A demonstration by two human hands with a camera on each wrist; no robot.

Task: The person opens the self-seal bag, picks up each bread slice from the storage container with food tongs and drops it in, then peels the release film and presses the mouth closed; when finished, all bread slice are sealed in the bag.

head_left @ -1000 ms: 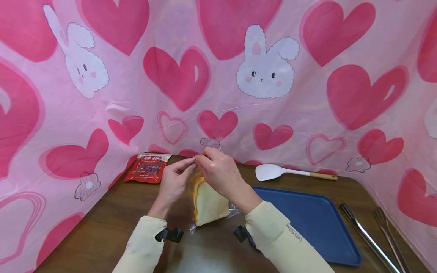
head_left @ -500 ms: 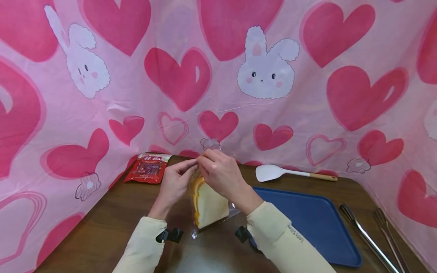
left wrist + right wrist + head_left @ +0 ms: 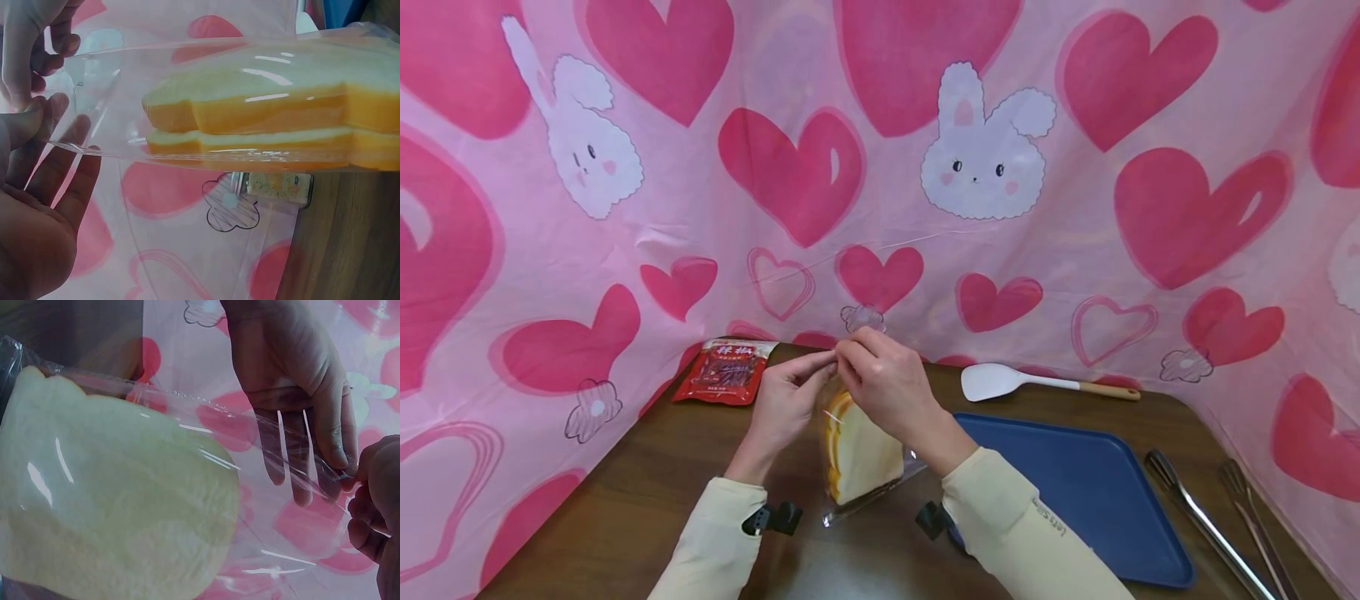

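Observation:
Two or so slices of bread (image 3: 867, 458) sit inside a clear plastic bag (image 3: 115, 103) that hangs below both hands; whether its lower end touches the table cannot be told. My left hand (image 3: 784, 404) pinches the bag's top edge between thumb and forefinger, its other fingers spread behind the film in the right wrist view. Close against it, my right hand (image 3: 886, 387) pinches the same edge with curled fingers (image 3: 365, 540). Yellow-orange crusts show along the slices in the left wrist view. The bag's mouth is partly hidden by the hands in the head view.
A red packet of dried chillies (image 3: 726, 372) lies back left on the brown table (image 3: 662, 483). Behind a blue tray (image 3: 1067, 483) is a white spatula (image 3: 992, 381) with a wooden handle. Two metal utensils (image 3: 1213, 525) lie at the right. A heart-patterned cloth (image 3: 880, 192) surrounds the table.
Both hands have shifted very slightly to the right with their pinch kept. The bag's lower end has swung a little toward me. Everything else stays put.

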